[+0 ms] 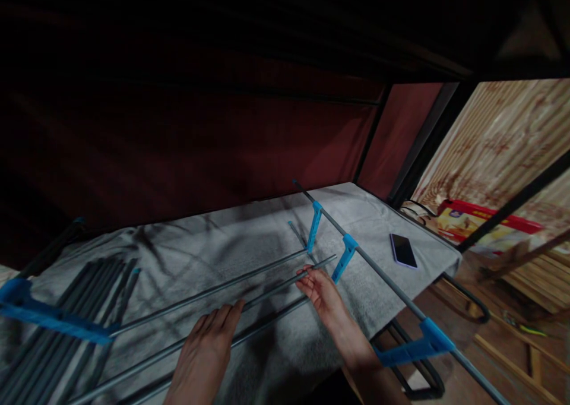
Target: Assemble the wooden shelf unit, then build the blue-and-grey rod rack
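Note:
A grey metal tube (276, 288) slants across the middle, with my left hand (205, 348) closed over it from above. Farther along, my right hand (320, 289) pinches the same tube near its free end, close to the blue plastic brackets. One blue bracket (314, 227) and another blue bracket (345, 258) are fitted on a long grey pole (387, 279) at right. A third blue bracket (416, 347) sits lower on that pole. Beyond the held tube, a second tube (214, 293) reaches a bracket; a third tube (271, 320) lies nearer me. At left, these tubes meet a blue bracket (57, 319).
Several loose grey tubes (75, 310) lie side by side at left on the grey cloth (178, 250). A phone (403, 250) rests at right. Dark red panels (222, 155) stand behind. Past the edge are a red-and-yellow box (485, 224) and wooden pieces (534, 280).

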`<state>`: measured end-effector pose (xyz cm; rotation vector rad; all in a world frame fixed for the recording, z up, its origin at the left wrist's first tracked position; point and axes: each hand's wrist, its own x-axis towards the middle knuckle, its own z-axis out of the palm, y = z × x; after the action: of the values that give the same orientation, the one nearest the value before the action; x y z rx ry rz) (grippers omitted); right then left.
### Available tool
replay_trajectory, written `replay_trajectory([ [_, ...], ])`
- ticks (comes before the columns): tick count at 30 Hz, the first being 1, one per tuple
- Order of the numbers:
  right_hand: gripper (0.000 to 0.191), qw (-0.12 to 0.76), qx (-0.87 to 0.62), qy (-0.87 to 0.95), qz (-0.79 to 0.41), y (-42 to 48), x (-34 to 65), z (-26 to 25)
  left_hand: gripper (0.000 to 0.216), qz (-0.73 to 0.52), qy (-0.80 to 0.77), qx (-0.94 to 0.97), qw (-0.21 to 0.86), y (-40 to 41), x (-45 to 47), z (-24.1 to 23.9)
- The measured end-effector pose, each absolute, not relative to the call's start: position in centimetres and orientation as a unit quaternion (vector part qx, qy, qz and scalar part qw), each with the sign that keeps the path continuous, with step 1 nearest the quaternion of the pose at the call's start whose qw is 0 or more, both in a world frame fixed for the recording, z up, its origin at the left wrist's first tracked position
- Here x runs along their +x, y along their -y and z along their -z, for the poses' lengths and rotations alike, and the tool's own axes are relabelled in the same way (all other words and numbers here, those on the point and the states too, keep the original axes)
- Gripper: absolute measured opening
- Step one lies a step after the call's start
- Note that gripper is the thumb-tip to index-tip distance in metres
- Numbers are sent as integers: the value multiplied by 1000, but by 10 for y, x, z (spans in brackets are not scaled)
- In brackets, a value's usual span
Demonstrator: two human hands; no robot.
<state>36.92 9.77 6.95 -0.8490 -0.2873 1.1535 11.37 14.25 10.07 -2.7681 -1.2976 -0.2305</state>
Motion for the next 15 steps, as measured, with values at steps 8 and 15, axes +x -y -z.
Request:
replay_trajectory([
  [8,15,741,-418,118,-512,-100,385,-67,59,64,436,-897,-7,-141,116,-103],
  [15,16,734,-445,102,-503,-105,404,-66,59,72,442,-894,-18,-140,117,-103],
])
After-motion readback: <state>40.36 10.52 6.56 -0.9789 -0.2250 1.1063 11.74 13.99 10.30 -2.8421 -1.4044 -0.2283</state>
